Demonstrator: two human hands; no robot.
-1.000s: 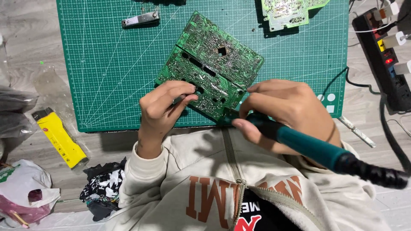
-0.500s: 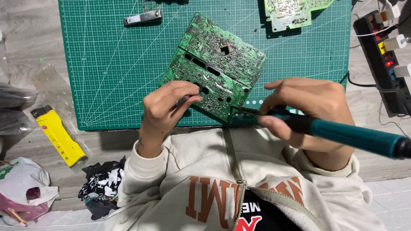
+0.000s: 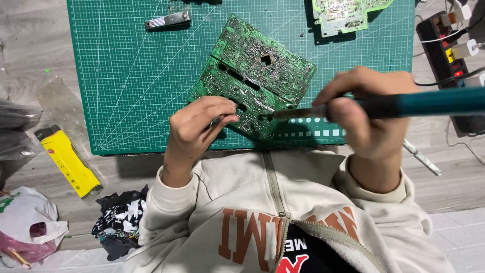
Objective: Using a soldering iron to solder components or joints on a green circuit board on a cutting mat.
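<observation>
Head view shows my left hand [image 3: 199,124] pinching the near edge of the green circuit board [image 3: 252,76], which lies solder-side up on the cutting mat [image 3: 126,76] at the table's middle. My right hand [image 3: 371,114] is wrapped around the teal soldering iron [image 3: 404,104]. Its long axis runs nine to three, tip pointing toward nine, meeting the board's near corner. I judge it best to keep the board pressed flat and the tip steady on one joint, fingers clear of the hot metal.
</observation>
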